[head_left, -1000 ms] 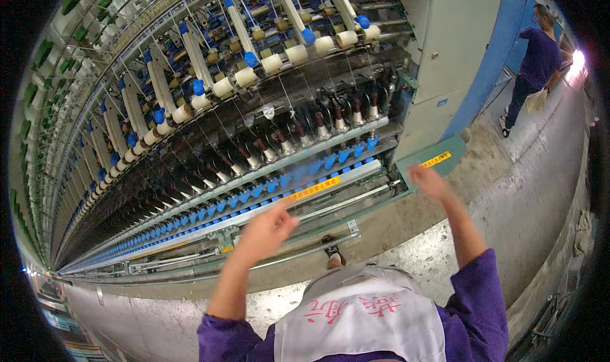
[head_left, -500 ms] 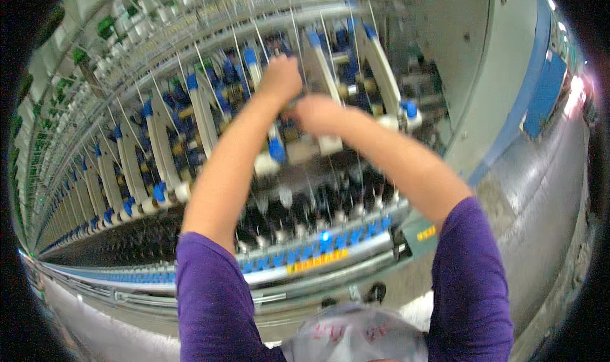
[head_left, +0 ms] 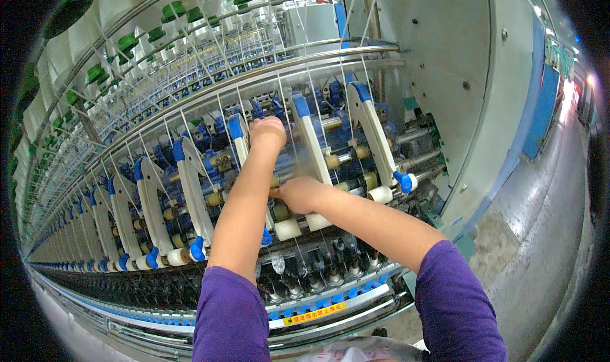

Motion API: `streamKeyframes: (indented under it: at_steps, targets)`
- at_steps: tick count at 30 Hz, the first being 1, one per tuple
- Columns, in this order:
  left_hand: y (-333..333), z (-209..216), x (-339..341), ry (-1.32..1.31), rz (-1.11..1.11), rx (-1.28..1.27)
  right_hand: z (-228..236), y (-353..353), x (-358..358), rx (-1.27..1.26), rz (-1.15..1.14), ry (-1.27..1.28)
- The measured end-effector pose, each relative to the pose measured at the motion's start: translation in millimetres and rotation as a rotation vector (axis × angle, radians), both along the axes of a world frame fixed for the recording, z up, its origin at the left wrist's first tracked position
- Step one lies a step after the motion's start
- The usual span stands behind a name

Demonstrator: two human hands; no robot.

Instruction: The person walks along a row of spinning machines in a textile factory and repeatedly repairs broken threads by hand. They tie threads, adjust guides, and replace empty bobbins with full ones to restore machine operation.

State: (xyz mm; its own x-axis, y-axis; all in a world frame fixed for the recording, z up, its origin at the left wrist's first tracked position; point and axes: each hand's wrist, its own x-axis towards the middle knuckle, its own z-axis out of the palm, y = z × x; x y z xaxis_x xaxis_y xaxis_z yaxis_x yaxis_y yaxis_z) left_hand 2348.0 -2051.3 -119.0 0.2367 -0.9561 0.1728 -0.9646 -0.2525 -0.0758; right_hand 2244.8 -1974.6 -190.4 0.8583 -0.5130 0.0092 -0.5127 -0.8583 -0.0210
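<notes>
Both arms reach into a long spinning frame with a row of pale drafting arms (head_left: 312, 139) tipped in blue. My left hand (head_left: 269, 129) is closed at the upper part of the frame, beside a blue-capped arm (head_left: 236, 128); its fingertips are hidden behind the knuckles. Lower and slightly right, my right hand (head_left: 300, 194) is closed among the rollers, just above a white roller (head_left: 287, 228). What lies in its fingers cannot be made out. White strands (head_left: 314, 85) run down into the frame around both hands.
Spindles (head_left: 333, 274) stand in a row beneath the rollers, above a blue-and-white rail (head_left: 356, 296) with a yellow label. Bobbins with green ends (head_left: 175, 11) hang overhead. A tall grey end cabinet (head_left: 438, 76) bounds the right side, beside a grey floor aisle (head_left: 540, 216).
The view has tilted, so the frame and hands sit lower in the picture. My hands are farther apart, the left above the right. The picture is sharper now.
</notes>
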Motion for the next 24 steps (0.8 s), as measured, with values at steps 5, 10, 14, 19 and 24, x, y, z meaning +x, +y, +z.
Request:
streamKeyframes:
  at_steps: [5,10,14,19,24]
  targets:
    - [-1.3,-0.5,4.1,-0.069,-0.06,-0.049,0.6,1.4,-3.1,0.007,-0.011,-0.136]
    - [-8.0,-17.0,12.7,0.12,-0.085,-0.226,-9.9,-9.2,1.8,-0.015,-0.087,-0.167]
    - [4.8,-26.5,11.8,-0.23,-0.259,-0.551,-14.1,-14.0,-0.2,-0.01,-0.004,-0.146]
    - [75.0,-11.6,4.1,-0.067,-0.492,-0.573,-20.2,-23.4,4.8,-0.037,0.032,-0.121]
    - [213.6,-47.5,14.5,0.444,-0.78,-0.768,-28.2,-29.4,7.3,-0.066,0.128,-0.218]
